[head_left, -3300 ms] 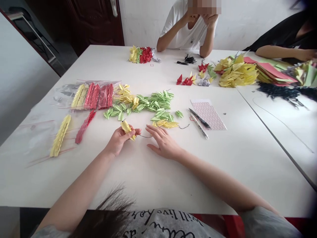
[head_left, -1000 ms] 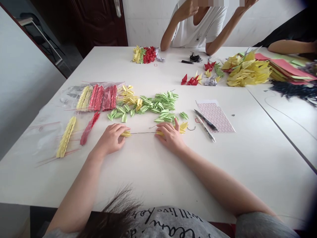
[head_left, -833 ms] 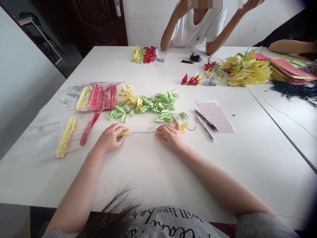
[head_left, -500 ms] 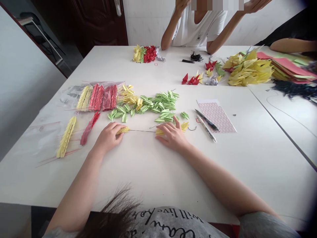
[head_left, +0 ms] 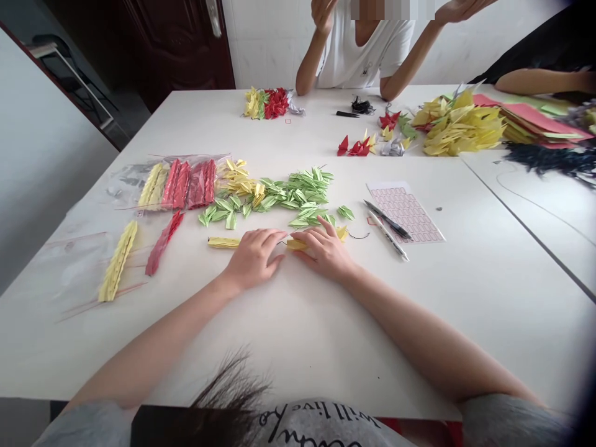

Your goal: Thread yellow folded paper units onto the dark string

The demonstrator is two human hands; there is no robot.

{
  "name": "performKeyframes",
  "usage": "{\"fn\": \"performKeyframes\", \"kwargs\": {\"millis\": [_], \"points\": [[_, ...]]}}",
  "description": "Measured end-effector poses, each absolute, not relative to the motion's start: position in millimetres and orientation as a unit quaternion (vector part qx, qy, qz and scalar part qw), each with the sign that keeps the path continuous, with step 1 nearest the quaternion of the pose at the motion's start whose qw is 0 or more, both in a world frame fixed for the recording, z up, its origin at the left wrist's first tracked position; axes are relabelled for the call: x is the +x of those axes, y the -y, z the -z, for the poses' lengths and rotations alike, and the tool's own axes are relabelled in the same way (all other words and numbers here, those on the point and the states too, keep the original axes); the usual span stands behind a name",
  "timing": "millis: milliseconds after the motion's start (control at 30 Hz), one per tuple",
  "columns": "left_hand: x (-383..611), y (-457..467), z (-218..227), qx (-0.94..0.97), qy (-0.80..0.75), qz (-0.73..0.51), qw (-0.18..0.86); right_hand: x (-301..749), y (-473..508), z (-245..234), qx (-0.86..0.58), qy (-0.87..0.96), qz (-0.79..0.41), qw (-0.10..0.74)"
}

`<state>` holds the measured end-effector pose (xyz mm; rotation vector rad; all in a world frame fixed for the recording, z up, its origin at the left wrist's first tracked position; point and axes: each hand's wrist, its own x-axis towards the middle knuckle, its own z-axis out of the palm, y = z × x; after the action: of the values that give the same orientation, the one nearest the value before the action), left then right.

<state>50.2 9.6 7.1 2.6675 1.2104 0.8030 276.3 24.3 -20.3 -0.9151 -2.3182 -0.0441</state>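
My left hand [head_left: 254, 257] lies knuckles up on the white table [head_left: 288, 335], its fingertips close to a small bundle of yellow folded paper pieces [head_left: 297, 244]. Whatever is under its fingers is hidden. My right hand [head_left: 326, 251] grips that bundle from the right with thumb and fingers. A short row of yellow folded pieces [head_left: 223, 242] lies free on the table left of my left hand. A thin black wire [head_left: 359, 236] curls out to the right of my right hand.
Behind my hands lies a heap of green folded pieces [head_left: 298, 195] and yellow ones [head_left: 239, 180]. Bagged red and yellow rows [head_left: 181, 183] sit to the left, two pens [head_left: 388, 226] and a sticker sheet [head_left: 407, 211] to the right. Two other people sit at the far side.
My left hand let go of the yellow row, which stays on the table, and slid right along the wire until it met my right hand. The right hand barely moved.
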Motion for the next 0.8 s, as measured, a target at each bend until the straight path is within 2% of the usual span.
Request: {"fn": "performKeyframes", "kwargs": {"millis": [267, 600, 800], "points": [[56, -25, 12, 0.870, -0.408, -0.267, 0.070, 273, -23, 20, -0.346, 0.883, -0.004, 0.318], [54, -16, 8, 0.865, -0.394, -0.289, 0.118, 273, -21, 21, -0.290, 0.888, -0.009, 0.356], [52, -18, 9, 0.851, -0.409, -0.306, 0.124, 276, -16, 15, -0.321, 0.886, -0.034, 0.333]]}}
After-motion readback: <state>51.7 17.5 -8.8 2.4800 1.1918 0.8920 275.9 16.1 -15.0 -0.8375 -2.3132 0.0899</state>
